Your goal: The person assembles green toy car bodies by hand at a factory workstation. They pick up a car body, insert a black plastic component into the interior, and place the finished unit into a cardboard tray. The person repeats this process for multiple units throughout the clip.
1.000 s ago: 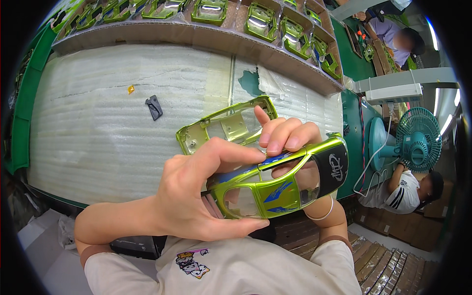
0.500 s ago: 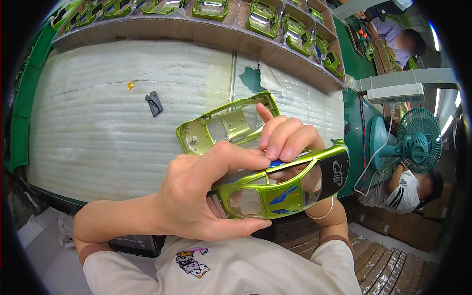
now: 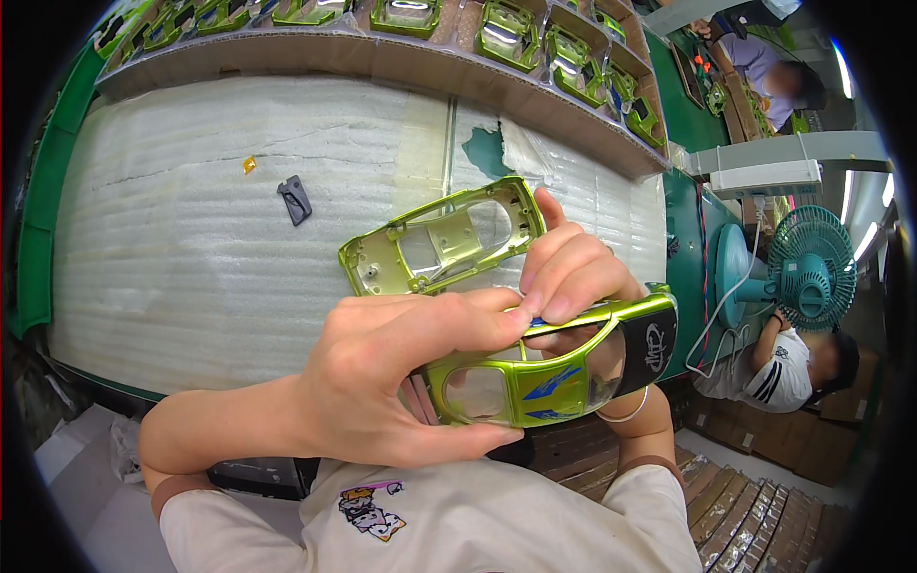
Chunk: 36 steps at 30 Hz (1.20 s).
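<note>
Close in front of my chest I hold a glossy lime-green toy car body (image 3: 537, 399) with blue stripe decals, clear windows and a black end panel. My left hand (image 3: 392, 358) grips its left end, thumb and fingers on opposite sides. My right hand (image 3: 581, 275) holds it from the far side, its curled fingertips at the side edge beside a blue decal; its thumb and palm are partly hidden. Both hands' fingertips meet there. Just beyond them, a second lime-green car shell (image 3: 441, 237) lies hollow side up on the white foam-covered table (image 3: 191, 277).
A dark grey plastic part (image 3: 295, 201) and a small orange scrap (image 3: 249, 165) lie to the left. A cardboard box (image 3: 382, 69) of several green shells spans the far edge. On the right stand a teal fan (image 3: 812, 260) and a power strip (image 3: 766, 179); two people sit beyond.
My right index finger has shifted right, and the right fingertips have moved slightly along the car body's edge. Left fingertips have closed in toward them. The held body stays nearly in place.
</note>
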Each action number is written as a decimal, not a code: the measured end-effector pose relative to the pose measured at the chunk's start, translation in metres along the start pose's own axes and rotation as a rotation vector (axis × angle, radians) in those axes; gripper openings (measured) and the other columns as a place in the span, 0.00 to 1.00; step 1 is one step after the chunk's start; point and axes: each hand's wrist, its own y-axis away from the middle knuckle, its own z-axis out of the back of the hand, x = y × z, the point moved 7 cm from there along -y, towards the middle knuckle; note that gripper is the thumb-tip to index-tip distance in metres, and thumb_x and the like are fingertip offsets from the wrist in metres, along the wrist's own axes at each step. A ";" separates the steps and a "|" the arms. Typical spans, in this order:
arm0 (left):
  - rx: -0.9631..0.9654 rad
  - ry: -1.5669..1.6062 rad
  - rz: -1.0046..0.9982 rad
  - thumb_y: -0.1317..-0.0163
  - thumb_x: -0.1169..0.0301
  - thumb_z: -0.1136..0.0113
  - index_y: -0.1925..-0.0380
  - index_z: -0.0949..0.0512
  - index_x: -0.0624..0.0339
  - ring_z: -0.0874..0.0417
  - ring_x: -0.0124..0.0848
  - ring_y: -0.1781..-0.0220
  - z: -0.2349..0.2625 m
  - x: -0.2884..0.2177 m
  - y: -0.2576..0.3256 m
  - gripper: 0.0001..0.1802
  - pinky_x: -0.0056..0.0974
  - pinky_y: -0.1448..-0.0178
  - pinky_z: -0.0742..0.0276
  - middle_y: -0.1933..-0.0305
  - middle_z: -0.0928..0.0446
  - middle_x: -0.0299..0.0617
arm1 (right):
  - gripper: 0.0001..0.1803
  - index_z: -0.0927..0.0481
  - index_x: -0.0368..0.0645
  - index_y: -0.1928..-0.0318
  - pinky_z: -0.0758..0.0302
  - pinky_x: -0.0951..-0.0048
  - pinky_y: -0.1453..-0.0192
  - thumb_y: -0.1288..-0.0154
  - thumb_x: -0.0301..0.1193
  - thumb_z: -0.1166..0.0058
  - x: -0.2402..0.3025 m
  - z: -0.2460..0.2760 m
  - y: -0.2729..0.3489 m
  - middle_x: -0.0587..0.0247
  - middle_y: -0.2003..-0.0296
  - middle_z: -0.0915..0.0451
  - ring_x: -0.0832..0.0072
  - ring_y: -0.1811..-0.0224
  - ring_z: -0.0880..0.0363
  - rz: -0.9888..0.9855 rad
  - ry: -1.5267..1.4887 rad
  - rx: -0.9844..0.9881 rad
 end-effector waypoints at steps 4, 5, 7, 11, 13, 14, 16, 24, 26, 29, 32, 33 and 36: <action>-0.017 0.011 0.025 0.66 0.72 0.24 0.57 0.32 0.70 0.19 0.36 0.56 0.001 -0.001 0.001 0.35 0.34 0.51 0.25 0.55 0.25 0.60 | 0.14 0.30 0.52 0.67 0.53 0.51 0.31 0.49 0.28 0.36 -0.005 -0.003 0.000 0.71 0.71 0.25 0.72 0.64 0.25 0.008 -0.104 0.021; -0.021 0.015 0.033 0.66 0.72 0.24 0.57 0.33 0.70 0.20 0.35 0.55 0.001 0.000 0.001 0.36 0.34 0.51 0.26 0.55 0.24 0.59 | 0.15 0.30 0.51 0.66 0.52 0.52 0.31 0.51 0.26 0.36 -0.008 -0.002 0.000 0.69 0.70 0.24 0.72 0.63 0.24 -0.019 -0.175 -0.042; -0.077 0.078 0.085 0.65 0.71 0.26 0.56 0.31 0.68 0.18 0.34 0.60 0.004 0.006 0.001 0.33 0.33 0.56 0.24 0.56 0.23 0.52 | 0.19 0.29 0.48 0.62 0.50 0.53 0.33 0.54 0.24 0.34 -0.012 0.001 0.004 0.66 0.69 0.21 0.70 0.61 0.22 -0.072 -0.318 -0.169; -0.012 0.439 0.349 0.60 0.71 0.30 0.49 0.38 0.67 0.18 0.32 0.64 0.001 0.024 0.003 0.37 0.33 0.60 0.23 0.58 0.23 0.50 | 0.15 0.30 0.44 0.61 0.43 0.52 0.36 0.48 0.24 0.39 -0.016 0.006 0.007 0.61 0.67 0.21 0.69 0.61 0.22 -0.141 -0.294 -0.062; 0.033 0.667 0.610 0.58 0.66 0.32 0.46 0.43 0.67 0.19 0.32 0.65 0.000 0.030 0.002 0.41 0.32 0.64 0.23 0.58 0.24 0.51 | 0.15 0.29 0.41 0.60 0.34 0.59 0.42 0.48 0.23 0.41 -0.020 0.008 0.016 0.62 0.64 0.25 0.71 0.59 0.24 -0.276 -0.162 -0.141; 0.033 0.778 0.745 0.60 0.63 0.32 0.45 0.45 0.68 0.20 0.31 0.64 0.000 0.031 0.001 0.44 0.31 0.67 0.23 0.58 0.24 0.52 | 0.15 0.28 0.39 0.60 0.33 0.63 0.44 0.49 0.22 0.41 -0.020 0.010 0.022 0.61 0.61 0.27 0.72 0.57 0.25 -0.376 -0.136 -0.167; -0.024 0.935 0.898 0.62 0.55 0.33 0.42 0.48 0.66 0.20 0.31 0.68 -0.008 0.039 0.007 0.50 0.29 0.78 0.24 0.59 0.25 0.51 | 0.16 0.28 0.36 0.58 0.30 0.74 0.50 0.49 0.20 0.42 -0.013 0.009 0.021 0.61 0.56 0.30 0.76 0.55 0.28 -0.308 0.164 -0.092; -0.025 0.135 0.251 0.59 0.72 0.28 0.37 0.57 0.69 0.25 0.42 0.46 -0.007 0.018 0.003 0.54 0.38 0.44 0.30 0.41 0.37 0.58 | 0.17 0.35 0.40 0.60 0.24 0.78 0.60 0.48 0.16 0.43 -0.014 0.006 0.015 0.56 0.63 0.29 0.71 0.60 0.24 -0.073 -0.026 -0.221; -0.020 -0.058 0.141 0.60 0.69 0.27 0.38 0.58 0.71 0.26 0.43 0.45 -0.014 0.006 0.003 0.56 0.39 0.43 0.32 0.39 0.41 0.61 | 0.18 0.35 0.41 0.60 0.23 0.77 0.61 0.48 0.14 0.44 -0.014 0.004 0.015 0.56 0.64 0.30 0.71 0.60 0.24 -0.021 -0.098 -0.290; -0.018 -0.216 0.028 0.58 0.62 0.27 0.39 0.56 0.73 0.26 0.45 0.45 -0.017 -0.006 0.001 0.55 0.39 0.44 0.30 0.45 0.34 0.61 | 0.19 0.35 0.43 0.60 0.22 0.76 0.61 0.49 0.14 0.43 -0.015 0.001 0.010 0.56 0.65 0.29 0.71 0.60 0.24 -0.020 -0.403 -0.320; -0.065 -0.198 -0.029 0.58 0.61 0.28 0.49 0.35 0.70 0.19 0.34 0.70 -0.009 -0.011 -0.003 0.39 0.33 0.67 0.23 0.60 0.23 0.51 | 0.21 0.35 0.43 0.61 0.20 0.73 0.61 0.52 0.13 0.41 -0.022 0.003 0.011 0.55 0.65 0.26 0.69 0.63 0.22 -0.162 -0.652 -0.242; -0.033 -0.256 0.004 0.56 0.63 0.29 0.50 0.35 0.70 0.19 0.33 0.70 -0.005 -0.010 -0.006 0.37 0.32 0.66 0.24 0.64 0.23 0.49 | 0.21 0.35 0.43 0.61 0.20 0.73 0.62 0.52 0.13 0.41 -0.022 0.001 0.010 0.55 0.64 0.26 0.69 0.64 0.22 -0.153 -0.685 -0.201; -0.126 -0.414 -0.039 0.51 0.68 0.35 0.62 0.30 0.67 0.23 0.27 0.79 0.011 -0.011 -0.011 0.20 0.28 0.75 0.29 0.77 0.24 0.40 | 0.22 0.34 0.42 0.62 0.20 0.73 0.63 0.54 0.13 0.40 -0.020 -0.007 0.011 0.54 0.64 0.26 0.69 0.65 0.21 -0.117 -0.668 -0.081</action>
